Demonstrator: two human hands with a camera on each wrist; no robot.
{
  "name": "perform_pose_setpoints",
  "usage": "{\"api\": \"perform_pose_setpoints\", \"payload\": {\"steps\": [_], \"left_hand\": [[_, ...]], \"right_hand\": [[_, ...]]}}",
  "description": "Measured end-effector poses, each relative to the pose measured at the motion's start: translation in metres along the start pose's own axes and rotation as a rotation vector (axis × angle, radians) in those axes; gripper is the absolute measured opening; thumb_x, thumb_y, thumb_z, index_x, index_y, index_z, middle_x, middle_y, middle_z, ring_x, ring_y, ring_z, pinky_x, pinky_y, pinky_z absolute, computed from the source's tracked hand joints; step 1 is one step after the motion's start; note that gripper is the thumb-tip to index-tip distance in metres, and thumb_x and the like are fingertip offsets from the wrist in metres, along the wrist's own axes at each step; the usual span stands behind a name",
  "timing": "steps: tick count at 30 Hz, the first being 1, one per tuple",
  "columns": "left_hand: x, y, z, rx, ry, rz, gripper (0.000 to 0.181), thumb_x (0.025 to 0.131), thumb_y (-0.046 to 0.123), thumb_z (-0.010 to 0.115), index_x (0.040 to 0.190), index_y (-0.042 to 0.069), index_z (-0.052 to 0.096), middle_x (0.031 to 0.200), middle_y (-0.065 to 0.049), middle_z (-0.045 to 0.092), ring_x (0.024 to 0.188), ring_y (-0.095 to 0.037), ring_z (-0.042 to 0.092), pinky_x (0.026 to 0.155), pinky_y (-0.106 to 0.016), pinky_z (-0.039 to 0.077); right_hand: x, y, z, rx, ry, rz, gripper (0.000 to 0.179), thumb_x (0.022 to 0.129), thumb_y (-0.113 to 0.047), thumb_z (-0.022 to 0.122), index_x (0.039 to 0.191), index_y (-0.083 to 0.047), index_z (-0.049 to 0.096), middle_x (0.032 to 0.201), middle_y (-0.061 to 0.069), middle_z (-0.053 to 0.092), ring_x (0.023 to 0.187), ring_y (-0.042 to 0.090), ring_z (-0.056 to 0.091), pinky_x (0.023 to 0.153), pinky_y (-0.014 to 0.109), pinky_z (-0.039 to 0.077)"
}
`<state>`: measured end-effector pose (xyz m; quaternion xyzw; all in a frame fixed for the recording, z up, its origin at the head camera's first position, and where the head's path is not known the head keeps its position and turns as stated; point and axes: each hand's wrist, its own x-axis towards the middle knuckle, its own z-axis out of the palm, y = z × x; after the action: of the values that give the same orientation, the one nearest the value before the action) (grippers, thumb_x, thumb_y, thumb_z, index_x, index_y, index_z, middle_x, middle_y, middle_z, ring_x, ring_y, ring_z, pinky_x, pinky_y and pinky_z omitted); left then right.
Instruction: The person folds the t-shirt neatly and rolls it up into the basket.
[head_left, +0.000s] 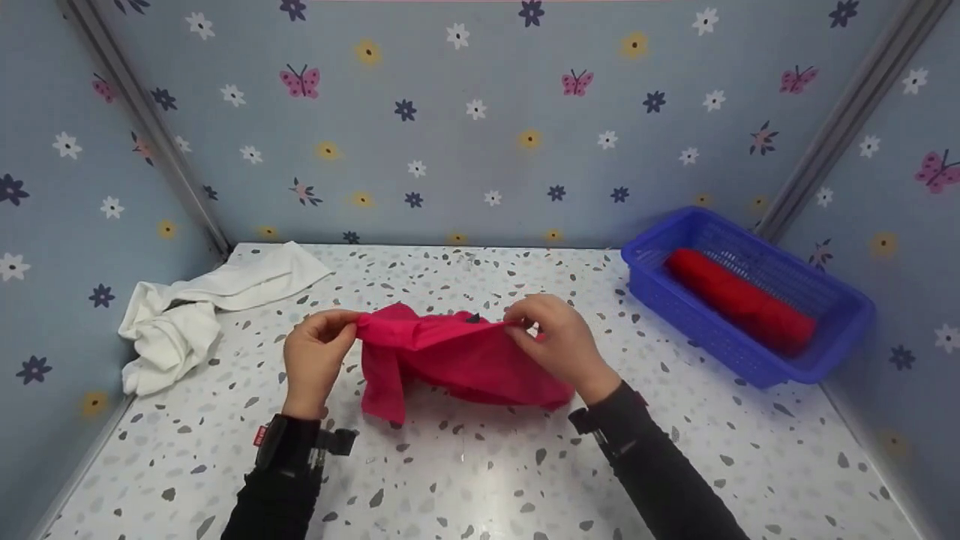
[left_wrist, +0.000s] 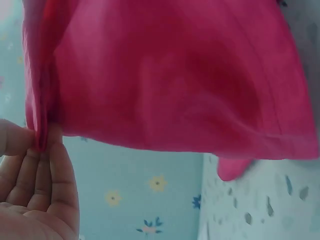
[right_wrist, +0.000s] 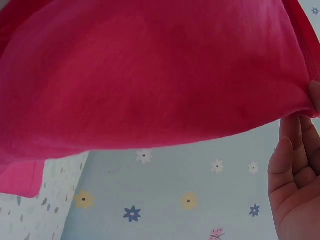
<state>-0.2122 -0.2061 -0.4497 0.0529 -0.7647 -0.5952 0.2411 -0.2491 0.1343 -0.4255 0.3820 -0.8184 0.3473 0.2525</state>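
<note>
Pink cloth (head_left: 465, 360): creased, stitched line near hem, flap hanging at left, small dark patch by top edge. Stretched between hands at mid-bench (head_left: 480, 480); left hand (head_left: 309, 364) pinches one end, right hand (head_left: 562, 341) other.

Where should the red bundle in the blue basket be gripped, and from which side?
The red bundle is probably best gripped around its middle, from above, fingers across its width: it is long and rounded and lies lengthwise in the blue basket, whose walls rise around it. The right hand is nearer, but it pinches the pink cloth.
</note>
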Motion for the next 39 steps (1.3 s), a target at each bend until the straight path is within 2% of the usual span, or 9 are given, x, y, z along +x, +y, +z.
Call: {"api": "perform_pose_setpoints", "payload": {"steps": [5,12,16,20,23,27,30,34,39], "left_hand": [[0.008,-0.018,-0.005,0.17,-0.034,-0.005,0.017,0.094,0.0,0.07,0.107,-0.003,0.08,0.1,-0.014,0.079,0.079,0.003,0.065,0.075,-0.014,0.049],[0.013,-0.04,-0.01,0.393,-0.124,0.019,0.019,0.093,0.0,0.065,0.104,-0.001,0.081,0.097,-0.016,0.078,0.089,-0.029,0.071,0.072,-0.025,0.05],[0.013,-0.049,-0.012,0.466,-0.217,0.037,0.02,0.092,-0.002,0.063,0.104,-0.003,0.079,0.094,-0.017,0.077,0.088,-0.032,0.069,0.074,-0.035,0.052],[0.013,-0.051,-0.011,0.548,-0.284,0.095,0.021,0.092,-0.003,0.061,0.105,-0.005,0.078,0.101,-0.021,0.076,0.095,-0.038,0.071,0.084,-0.05,0.056],[0.011,-0.046,-0.008,0.601,-0.276,0.163,0.022,0.092,-0.003,0.06,0.106,-0.007,0.076,0.11,-0.025,0.075,0.108,-0.044,0.07,0.094,-0.058,0.054],[0.004,-0.03,0.001,0.599,-0.246,0.247,0.022,0.093,-0.003,0.061,0.108,-0.008,0.075,0.111,-0.026,0.074,0.107,-0.045,0.069,0.095,-0.058,0.054],[-0.005,-0.014,0.013,0.566,-0.256,0.313,0.019,0.094,-0.002,0.065,0.109,-0.007,0.076,0.109,-0.023,0.075,0.104,-0.042,0.07,0.095,-0.056,0.055],[-0.027,0.012,0.036,0.533,-0.341,0.419,0.019,0.093,0.0,0.074,0.111,-0.003,0.076,0.108,-0.018,0.076,0.105,-0.037,0.071,0.097,-0.053,0.057],[-0.054,0.032,0.064,0.517,-0.511,0.564,0.024,0.091,0.007,0.081,0.113,-0.001,0.076,0.105,-0.013,0.077,0.1,-0.032,0.073,0.093,-0.049,0.06]], "right_hand": [[-0.01,-0.006,0.015,0.053,-0.148,0.017,0.023,0.09,0.002,0.082,0.109,-0.006,0.073,0.101,0.007,0.073,0.094,0.022,0.069,0.083,0.035,0.059],[-0.019,-0.011,0.032,0.092,-0.392,0.005,0.029,0.093,-0.003,0.081,0.121,-0.005,0.073,0.109,0.005,0.075,0.097,0.02,0.068,0.09,0.034,0.059],[-0.023,-0.01,0.035,0.11,-0.478,0.029,0.035,0.094,-0.007,0.081,0.128,-0.006,0.072,0.111,0.005,0.074,0.098,0.019,0.068,0.091,0.033,0.059],[-0.027,-0.005,0.029,0.12,-0.432,0.056,0.041,0.093,-0.006,0.082,0.131,-0.002,0.069,0.113,0.008,0.075,0.103,0.022,0.071,0.094,0.037,0.059],[-0.028,0.001,0.02,0.119,-0.358,0.1,0.041,0.093,-0.005,0.082,0.131,0.0,0.069,0.114,0.009,0.075,0.104,0.025,0.073,0.094,0.041,0.059],[-0.032,0.014,0.007,0.106,-0.267,0.184,0.037,0.094,-0.002,0.079,0.129,0.001,0.069,0.113,0.012,0.076,0.103,0.028,0.072,0.09,0.047,0.06],[-0.035,0.028,0.001,0.094,-0.215,0.27,0.035,0.094,0.001,0.076,0.128,0.002,0.069,0.111,0.014,0.076,0.102,0.032,0.072,0.089,0.05,0.06],[-0.042,0.048,-0.003,0.067,-0.176,0.42,0.031,0.094,0.002,0.074,0.125,0.002,0.069,0.109,0.015,0.076,0.103,0.034,0.072,0.091,0.052,0.058],[-0.052,0.067,-0.003,0.006,-0.196,0.581,0.028,0.096,-0.002,0.073,0.123,0.003,0.069,0.113,0.019,0.073,0.108,0.036,0.069,0.098,0.054,0.055]]}}
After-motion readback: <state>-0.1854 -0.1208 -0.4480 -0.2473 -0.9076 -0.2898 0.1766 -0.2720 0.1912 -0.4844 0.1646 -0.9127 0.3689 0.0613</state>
